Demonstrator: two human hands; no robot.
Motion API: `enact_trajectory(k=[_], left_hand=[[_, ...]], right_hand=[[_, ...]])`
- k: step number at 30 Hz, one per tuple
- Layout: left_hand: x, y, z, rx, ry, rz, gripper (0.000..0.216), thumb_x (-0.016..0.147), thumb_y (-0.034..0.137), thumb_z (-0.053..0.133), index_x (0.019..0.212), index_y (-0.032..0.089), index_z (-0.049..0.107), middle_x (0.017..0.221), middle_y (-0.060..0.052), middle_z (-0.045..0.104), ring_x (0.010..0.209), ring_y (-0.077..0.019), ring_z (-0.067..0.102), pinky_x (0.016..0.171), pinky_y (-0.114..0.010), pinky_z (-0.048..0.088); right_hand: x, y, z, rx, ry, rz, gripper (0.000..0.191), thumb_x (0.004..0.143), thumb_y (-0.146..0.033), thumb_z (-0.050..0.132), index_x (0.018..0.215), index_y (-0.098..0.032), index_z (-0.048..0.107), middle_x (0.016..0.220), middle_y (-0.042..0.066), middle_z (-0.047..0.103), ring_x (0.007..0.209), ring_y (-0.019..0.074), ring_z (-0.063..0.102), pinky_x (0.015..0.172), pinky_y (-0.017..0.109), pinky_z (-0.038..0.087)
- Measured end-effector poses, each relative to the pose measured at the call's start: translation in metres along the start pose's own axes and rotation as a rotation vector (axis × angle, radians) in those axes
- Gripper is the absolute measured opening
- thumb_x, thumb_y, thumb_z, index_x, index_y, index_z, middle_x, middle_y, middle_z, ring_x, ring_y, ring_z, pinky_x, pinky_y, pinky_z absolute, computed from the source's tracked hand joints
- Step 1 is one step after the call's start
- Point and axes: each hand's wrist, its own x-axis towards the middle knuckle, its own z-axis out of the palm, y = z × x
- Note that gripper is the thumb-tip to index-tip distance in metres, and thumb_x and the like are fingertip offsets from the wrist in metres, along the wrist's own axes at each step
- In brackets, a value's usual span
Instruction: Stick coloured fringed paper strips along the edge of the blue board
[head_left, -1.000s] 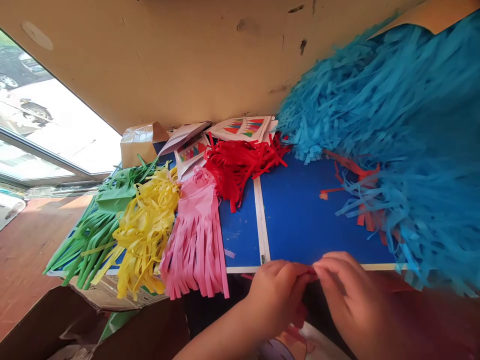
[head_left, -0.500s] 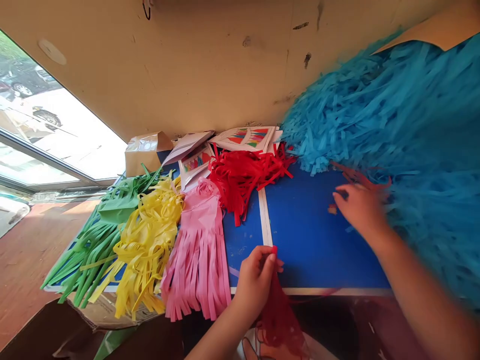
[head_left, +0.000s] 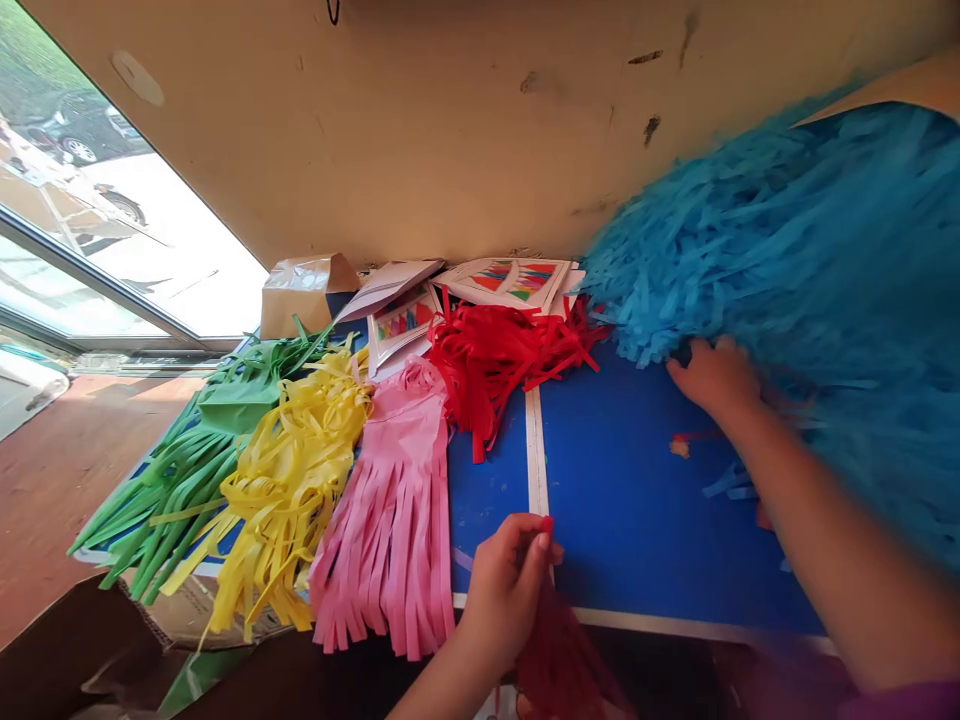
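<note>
A red tissue fringe (head_left: 566, 655) hangs over the near table edge from my left hand (head_left: 506, 575), whose thumb and fingers pinch its top end. My right hand (head_left: 720, 385) is at the lower edge of the large blue fringe pile (head_left: 750, 260), touching the strips. Its thumb stands apart from the bent fingers, and some fingertips are hidden against the blue strips. A bright red fringe bundle (head_left: 510, 360) lies between the two hands, farther back. Left of it a pink fringe (head_left: 390, 500) is spread flat.
Yellow fringe (head_left: 292, 480) and green fringe (head_left: 202, 450) lie at the left of the blue table (head_left: 615, 500). Printed packets (head_left: 517, 280) and a brown box (head_left: 300, 295) stand against the wall. Small scraps (head_left: 680, 447) lie near my right forearm. A cardboard box (head_left: 75, 640) is below.
My right hand has moved up and away, from the reddish strips to the blue pile's edge. My left hand keeps its pinch on the red fringe. The view has shifted slightly.
</note>
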Motion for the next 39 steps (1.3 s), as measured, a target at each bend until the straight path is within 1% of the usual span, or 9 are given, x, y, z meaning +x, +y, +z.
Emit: enact_trajectory(k=[6,10,14,16,19,22,26,31,39], left_hand=[[-0.001,-0.003,-0.002,0.034,0.000,0.020,0.023,0.089,0.038,0.044,0.092,0.019,0.056,0.077,-0.004,0.067,0.070,-0.0159,0.063,0.065,-0.026,0.048],[0.001,-0.001,-0.003,0.027,-0.008,0.026,0.023,0.088,0.039,0.045,0.091,0.019,0.056,0.075,-0.004,0.067,0.069,-0.0162,0.063,0.064,-0.026,0.048],[0.002,0.002,-0.001,0.019,-0.013,0.010,0.023,0.086,0.039,0.046,0.090,0.018,0.056,0.074,-0.004,0.067,0.069,-0.0167,0.063,0.063,-0.026,0.048],[0.004,0.009,0.001,0.000,-0.036,-0.023,0.023,0.086,0.039,0.047,0.089,0.018,0.056,0.074,-0.004,0.066,0.067,-0.0165,0.063,0.061,-0.026,0.047],[0.013,0.027,0.004,-0.071,-0.077,-0.080,0.021,0.085,0.036,0.046,0.086,0.017,0.054,0.073,-0.005,0.066,0.064,-0.0157,0.062,0.059,-0.025,0.046],[0.035,0.047,0.007,-0.021,-0.093,-0.051,0.014,0.085,0.030,0.046,0.087,0.018,0.054,0.073,-0.004,0.066,0.067,-0.0157,0.062,0.061,-0.025,0.046],[0.068,0.053,0.011,0.010,-0.192,-0.076,0.009,0.086,0.020,0.043,0.081,0.018,0.051,0.070,-0.003,0.066,0.064,-0.0145,0.062,0.061,-0.025,0.046],[0.084,0.036,0.014,-0.039,-0.235,-0.049,0.008,0.085,0.015,0.042,0.082,0.018,0.049,0.068,0.000,0.064,0.057,-0.0112,0.060,0.059,-0.023,0.046],[0.085,0.031,0.016,-0.098,-0.220,-0.079,0.004,0.082,0.016,0.046,0.080,0.017,0.050,0.059,0.004,0.057,0.049,-0.0088,0.054,0.054,-0.021,0.043]], right_hand=[[-0.002,-0.008,0.001,-0.089,-0.048,-0.109,0.040,0.086,-0.032,0.034,0.110,-0.009,0.057,0.105,0.023,0.054,0.098,0.0368,0.049,0.071,0.046,0.042],[-0.029,-0.009,-0.010,-0.115,-0.065,-0.205,0.034,0.085,-0.019,0.034,0.104,-0.014,0.061,0.106,0.016,0.057,0.098,0.0304,0.051,0.073,0.040,0.043],[-0.063,-0.011,-0.024,-0.120,-0.125,-0.295,0.032,0.080,-0.010,0.038,0.099,-0.018,0.063,0.102,0.010,0.060,0.092,0.0241,0.055,0.064,0.032,0.042],[-0.075,-0.015,-0.028,-0.115,-0.139,-0.327,0.027,0.081,-0.012,0.040,0.095,-0.020,0.062,0.101,0.007,0.062,0.089,0.0225,0.055,0.065,0.032,0.041],[-0.084,-0.025,-0.032,-0.101,-0.116,-0.339,0.019,0.080,-0.018,0.043,0.087,-0.020,0.061,0.098,0.005,0.063,0.091,0.0232,0.055,0.081,0.039,0.038],[-0.084,-0.043,-0.038,-0.067,-0.050,-0.331,0.009,0.074,-0.023,0.047,0.077,-0.021,0.055,0.092,0.005,0.063,0.092,0.0247,0.054,0.090,0.045,0.030],[-0.089,-0.075,-0.049,0.219,0.021,-0.352,0.004,0.066,-0.026,0.046,0.066,-0.022,0.046,0.069,0.003,0.057,0.073,0.0210,0.051,0.076,0.039,0.033],[-0.102,-0.101,-0.047,0.787,-0.286,-0.339,0.013,0.069,-0.029,0.042,0.058,-0.022,0.042,0.059,0.000,0.049,0.061,0.0160,0.045,0.059,0.030,0.033],[-0.111,-0.107,-0.022,1.040,-0.532,-0.243,0.018,0.071,-0.035,0.046,0.074,-0.021,0.056,0.059,-0.002,0.054,0.049,0.0117,0.048,0.048,0.026,0.041]])
